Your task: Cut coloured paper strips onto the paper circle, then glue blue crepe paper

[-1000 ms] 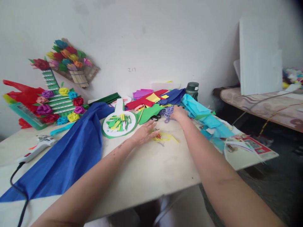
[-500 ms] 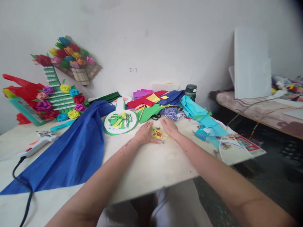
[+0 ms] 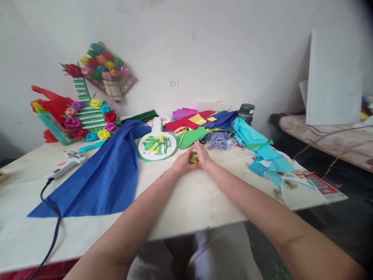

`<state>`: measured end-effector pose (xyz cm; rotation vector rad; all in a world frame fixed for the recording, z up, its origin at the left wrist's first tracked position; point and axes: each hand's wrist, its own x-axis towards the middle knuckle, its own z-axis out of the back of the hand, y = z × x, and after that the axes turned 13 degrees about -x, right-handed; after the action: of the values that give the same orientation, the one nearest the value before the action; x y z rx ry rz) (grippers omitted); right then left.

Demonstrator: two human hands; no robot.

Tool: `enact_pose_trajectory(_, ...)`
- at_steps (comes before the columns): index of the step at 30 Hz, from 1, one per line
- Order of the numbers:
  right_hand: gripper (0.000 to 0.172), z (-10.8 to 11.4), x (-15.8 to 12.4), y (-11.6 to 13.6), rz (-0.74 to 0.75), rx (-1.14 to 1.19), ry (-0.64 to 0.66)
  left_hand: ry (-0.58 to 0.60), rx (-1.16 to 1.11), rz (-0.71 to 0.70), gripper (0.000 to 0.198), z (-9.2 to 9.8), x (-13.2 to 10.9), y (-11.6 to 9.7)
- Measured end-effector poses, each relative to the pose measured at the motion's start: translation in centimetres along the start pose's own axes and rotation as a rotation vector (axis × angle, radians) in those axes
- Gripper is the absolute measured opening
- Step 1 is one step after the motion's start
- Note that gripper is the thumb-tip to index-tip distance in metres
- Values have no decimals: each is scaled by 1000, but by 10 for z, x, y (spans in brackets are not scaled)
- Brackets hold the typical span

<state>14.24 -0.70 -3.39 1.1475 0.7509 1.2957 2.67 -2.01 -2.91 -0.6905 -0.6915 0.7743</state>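
Observation:
My left hand (image 3: 184,162) and my right hand (image 3: 203,156) meet on the table, cupped with their fingertips together. Between the palms is a small heap of yellow and red paper scraps (image 3: 194,158), mostly hidden by the fingers. Just beyond the fingertips lies a green paper sheet (image 3: 194,136), with black scissor handles (image 3: 203,141) partly showing beside it. Left of my hands, a white round piece with a handle and green edging (image 3: 157,125) bears a pile of green, yellow and white paper scraps (image 3: 157,144).
Blue crepe paper (image 3: 101,175) spreads over the left side, near a white glue gun (image 3: 65,165) with a black cord. Purple yarn (image 3: 218,140), light blue paper (image 3: 250,134) and a dark bottle (image 3: 246,112) are at the right. A paper-flower guitar shape (image 3: 87,112) leans against the wall.
My hands have come together from either side, drawing the loose yellow and red scraps into a small heap between them. The view has shifted left.

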Motion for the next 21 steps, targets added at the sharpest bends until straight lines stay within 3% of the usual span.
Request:
enact_pose_trajectory(3, 59, -1, 5, 5, -91, 243, -5, -19, 11, -22, 81, -1, 1, 0)
enact_pose_trajectory(5, 60, 2, 5, 9, -110, 280, 7, -41, 53, -45, 69, -3, 1, 0)
enact_pose_trajectory(9, 62, 10, 4, 11, -65, 106, 53, -79, 78, -80, 52, -3, 2, 1)
enact_pose_trajectory(13, 44, 22, 6, 5, 60, 10, 115, -137, -130, -1, 49, 1, 2, 3)
enact_pose_trajectory(17, 30, 39, 7, 5, 223, -163, 232, -180, -255, 68, 32, 4, 5, 9)
enact_pose_trajectory(21, 34, 56, 7, 8, 322, -437, 364, -248, -379, 119, 22, 4, 9, 18)
